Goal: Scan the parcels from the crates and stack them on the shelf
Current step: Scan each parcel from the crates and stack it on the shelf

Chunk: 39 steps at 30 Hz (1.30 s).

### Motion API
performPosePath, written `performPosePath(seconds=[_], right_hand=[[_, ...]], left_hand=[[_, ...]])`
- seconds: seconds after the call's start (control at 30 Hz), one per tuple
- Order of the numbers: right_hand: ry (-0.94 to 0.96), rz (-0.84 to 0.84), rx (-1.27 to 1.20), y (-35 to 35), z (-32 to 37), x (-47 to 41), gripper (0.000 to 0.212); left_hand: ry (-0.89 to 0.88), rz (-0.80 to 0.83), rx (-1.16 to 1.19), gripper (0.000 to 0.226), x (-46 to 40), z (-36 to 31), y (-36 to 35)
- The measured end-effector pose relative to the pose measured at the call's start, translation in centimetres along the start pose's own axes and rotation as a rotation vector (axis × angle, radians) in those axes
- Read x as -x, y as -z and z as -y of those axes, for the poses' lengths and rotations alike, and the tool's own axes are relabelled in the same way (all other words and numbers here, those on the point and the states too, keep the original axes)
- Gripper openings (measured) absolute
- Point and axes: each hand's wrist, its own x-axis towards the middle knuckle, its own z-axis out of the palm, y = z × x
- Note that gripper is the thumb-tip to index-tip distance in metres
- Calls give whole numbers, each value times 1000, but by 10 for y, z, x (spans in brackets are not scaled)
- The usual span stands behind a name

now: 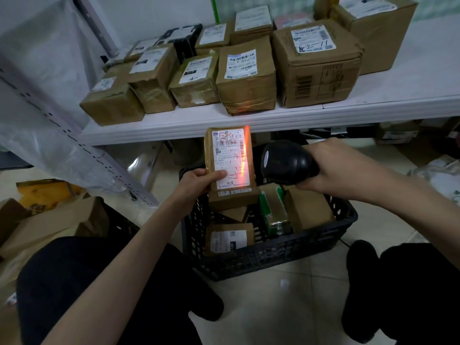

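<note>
I am partway through, by the look of it. A row of taped brown parcels point(246, 75) already stands along the front edge of the white shelf point(398, 103), with more behind them toward the back, so a good share seems done. The black crate point(273, 255) on the floor between my knees holds several boxes yet, one green-and-white pack among them, so plenty is left to scan and stack.

My left hand point(196, 183) grips the parcel in hand point(230, 165), thumb pressed on the lower part of its label, fingers curled behind it. I hold it upright just above the crate's far edge, below the shelf's front edge. My right hand point(336, 165) is wrapped tight round the black scanner point(286, 161), its head turned at the label.

The parcel is a slim brown box with a white shipping label, barcode near the top, red handwriting scrawled over it, and the scanner's orange-red beam running down its right side.
</note>
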Motion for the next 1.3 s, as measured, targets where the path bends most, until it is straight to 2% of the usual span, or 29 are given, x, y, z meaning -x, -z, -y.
performPosePath(seconds=[0.13, 0.43, 0.5, 0.6, 0.7, 0.8, 0.97, 1.13, 1.3], right_hand=[[14, 21, 62, 2, 0, 0, 43], [49, -29, 146, 4, -1, 2, 26], [32, -28, 88, 6, -2, 3, 26], [-18, -90, -72, 17, 4, 3, 37], [-59, -172, -159, 31, 9, 6, 33], [-92, -240, -212, 44, 9, 9, 16], [-184, -369, -286, 72, -1, 15, 20], [-266, -469, -341, 100, -23, 13, 19], [-317, -507, -384, 123, -49, 2, 22]], left_hand=[[-3, -7, -6, 15, 1, -2, 0], [-3, -15, -39, 38, -3, -4, -1], [-5, -16, -45, 39, -1, -8, -2], [-28, 2, -35, 34, 8, -20, -3], [-55, 22, -1, 36, 25, -39, -2], [-93, 30, 12, 39, 43, -66, -3], [-187, 0, 67, 34, 49, -130, -17], [-235, 9, 66, 30, 13, -206, -55], [-255, -1, 66, 47, -56, -273, -98]])
